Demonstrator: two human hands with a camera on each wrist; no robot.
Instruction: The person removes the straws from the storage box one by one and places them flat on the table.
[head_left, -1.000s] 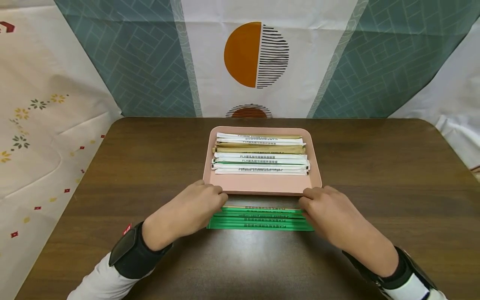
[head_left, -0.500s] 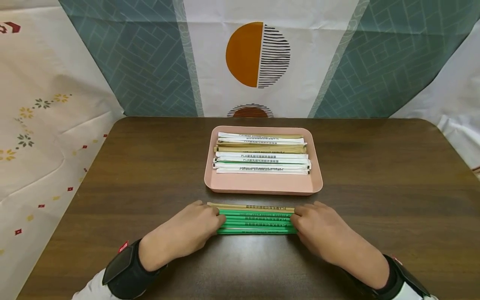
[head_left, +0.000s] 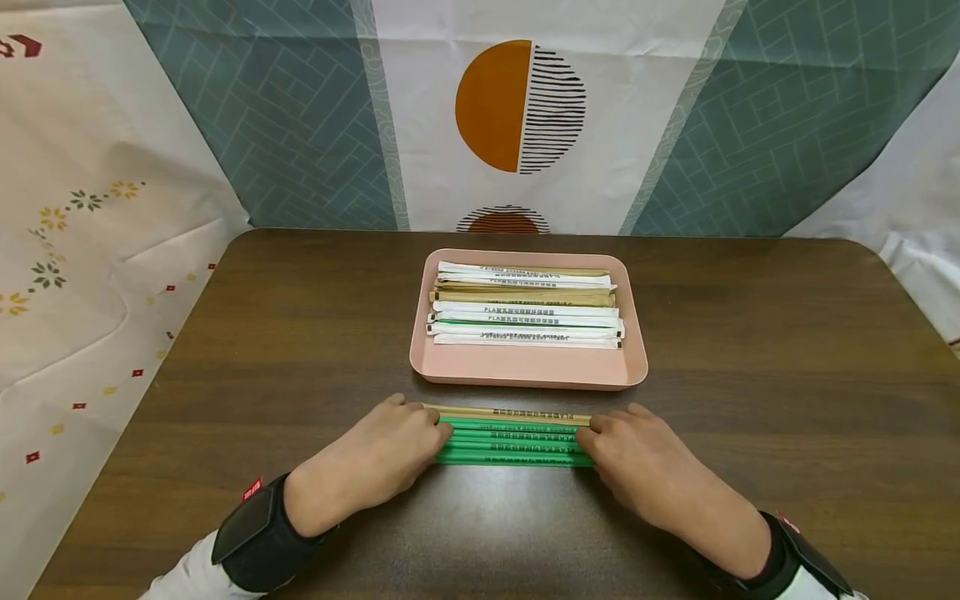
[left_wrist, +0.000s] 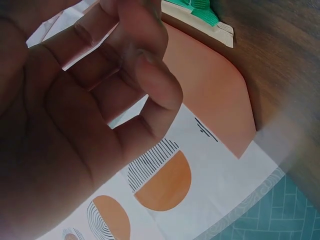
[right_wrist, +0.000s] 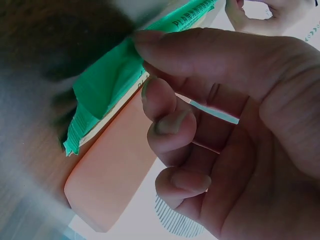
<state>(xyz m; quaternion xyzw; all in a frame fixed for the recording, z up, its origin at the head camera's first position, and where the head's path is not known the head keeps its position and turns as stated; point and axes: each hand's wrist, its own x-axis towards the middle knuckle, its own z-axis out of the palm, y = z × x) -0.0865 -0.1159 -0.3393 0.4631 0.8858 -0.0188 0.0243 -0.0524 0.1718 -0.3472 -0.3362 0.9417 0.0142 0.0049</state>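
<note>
A row of green wrapped straws (head_left: 513, 447) lies crosswise on the table, with one tan wrapped straw (head_left: 510, 413) along its far side. My left hand (head_left: 393, 454) has its curled fingers on the row's left end. At the other end, my right hand (head_left: 637, 458) pinches the straws; in the right wrist view its thumb and forefinger meet on the green wrapper (right_wrist: 107, 80). Part of the left ends shows beyond the fingers in the left wrist view, but the contact there is mostly hidden.
Just beyond the row stands a pink tray (head_left: 525, 372). White wrapped straws (head_left: 525, 333) and tan wrapped ones (head_left: 525, 296) lie side by side in it. The wooden table (head_left: 750, 350) meets a patterned cloth (head_left: 420, 125) at its far edge.
Both hands have left the tray's near corners and come back toward me onto the ends of the green straws. Over the last half second they have hardly moved.
</note>
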